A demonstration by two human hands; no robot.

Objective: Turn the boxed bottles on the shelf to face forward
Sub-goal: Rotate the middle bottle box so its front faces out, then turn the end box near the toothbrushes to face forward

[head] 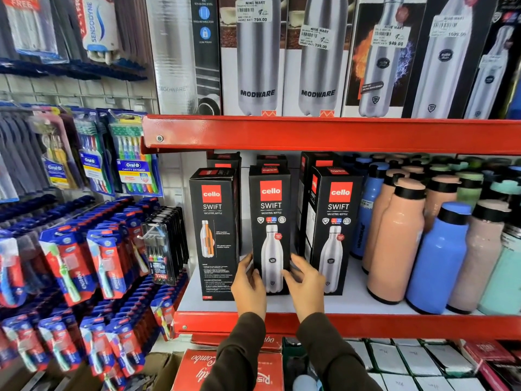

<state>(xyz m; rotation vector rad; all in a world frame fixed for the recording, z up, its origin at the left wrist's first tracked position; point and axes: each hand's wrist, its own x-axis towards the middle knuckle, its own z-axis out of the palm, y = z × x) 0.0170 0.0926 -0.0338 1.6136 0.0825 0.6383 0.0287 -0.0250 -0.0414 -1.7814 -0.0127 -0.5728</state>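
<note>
Three black Cello Swift bottle boxes stand in a front row on the white shelf point(346, 306). The left box point(215, 235) shows a cutaway drawing and small text. The middle box point(270, 221) shows a steel bottle picture toward me. The right box point(335, 230) shows the same bottle picture. My left hand point(249, 286) grips the lower left edge of the middle box. My right hand point(306, 286) holds its lower right edge, fingers curled on the front face. More black boxes stand behind the row.
Loose peach, blue and mint bottles point(394, 244) crowd the shelf to the right. A red shelf rail point(338, 134) runs overhead with Modware boxes point(258, 57) above. Toothbrush packs point(132, 162) hang on the left wall. Red and white cartons lie below.
</note>
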